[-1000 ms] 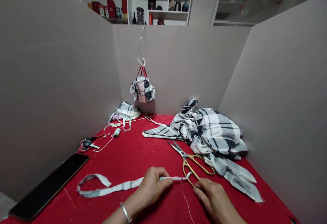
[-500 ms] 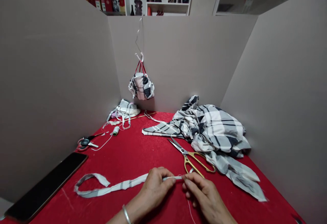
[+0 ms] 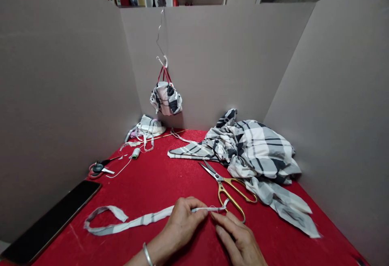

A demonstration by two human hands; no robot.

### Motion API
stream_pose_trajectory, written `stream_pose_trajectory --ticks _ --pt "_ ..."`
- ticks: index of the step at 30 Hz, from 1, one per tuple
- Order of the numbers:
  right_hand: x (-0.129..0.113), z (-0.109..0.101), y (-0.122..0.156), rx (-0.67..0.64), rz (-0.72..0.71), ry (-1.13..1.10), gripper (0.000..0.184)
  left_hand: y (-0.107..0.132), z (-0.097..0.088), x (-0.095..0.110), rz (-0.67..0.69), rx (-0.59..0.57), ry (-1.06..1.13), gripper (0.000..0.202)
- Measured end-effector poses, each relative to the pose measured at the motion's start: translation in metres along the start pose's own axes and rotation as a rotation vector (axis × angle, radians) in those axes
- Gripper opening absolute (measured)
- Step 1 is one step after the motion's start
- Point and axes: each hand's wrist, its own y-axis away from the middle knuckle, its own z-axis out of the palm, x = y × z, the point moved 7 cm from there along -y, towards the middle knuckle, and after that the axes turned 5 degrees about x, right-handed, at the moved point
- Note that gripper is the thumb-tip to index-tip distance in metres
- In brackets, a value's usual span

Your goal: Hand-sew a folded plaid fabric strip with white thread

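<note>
My left hand (image 3: pixel 184 221) is shut on a narrow strip of grey-and-white plaid fabric (image 3: pixel 142 219), which runs left across the table and curls into a loop. A silver bangle (image 3: pixel 147 254) circles that wrist. My right hand (image 3: pixel 237 237) lies just right of it, fingers apart, with its fingertips at the strip's thin twisted end (image 3: pixel 212 209). Nothing shows between those fingers. Gold-handled scissors (image 3: pixel 229 189) lie closed-handled and partly open at the blades, directly above my right hand, and their lower handle loop nearly reaches my fingers.
A heap of plaid fabric (image 3: pixel 261 152) lies to the right on the red table cover (image 3: pixel 146 181). A black tablet (image 3: pixel 51 221) sits at the left edge. Further back are small scissors (image 3: pixel 99 168), a thread spool (image 3: pixel 135 153), fabric scraps (image 3: pixel 148 126) and a hanging plaid pouch (image 3: pixel 166 98). Grey partitions (image 3: pixel 212 63) surround the table.
My right hand has eased back from the strip's end and its fingers have spread. The thread hanging below my hands earlier no longer shows. The whole scene sits higher in the view as my head tilts down.
</note>
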Motion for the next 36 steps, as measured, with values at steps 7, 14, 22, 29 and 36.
stream_pose_trajectory --ticks 7,14,22,29,36 --pt "-0.0012 0.0023 0.0009 -0.011 -0.068 0.053 0.031 0.0009 -0.0002 0.0025 0.032 -0.011 0.009 0.021" --pt "-0.0038 0.0044 -0.0029 -0.032 -0.045 0.032 0.032 0.0004 0.0007 0.0017 0.040 -0.013 -0.002 0.020" --pt "-0.0014 0.0057 -0.0017 -0.038 -0.039 0.011 0.032 -0.0006 0.0005 0.0022 0.039 -0.013 0.003 0.021" --pt "-0.0001 0.0062 -0.0010 -0.043 -0.017 0.034 0.032 0.0009 0.0005 0.0045 0.043 -0.019 0.017 0.021" --pt "-0.0041 0.0031 -0.0017 -0.032 -0.025 0.015 0.031 0.0003 0.0012 0.0044 0.016 -0.020 0.032 0.021"
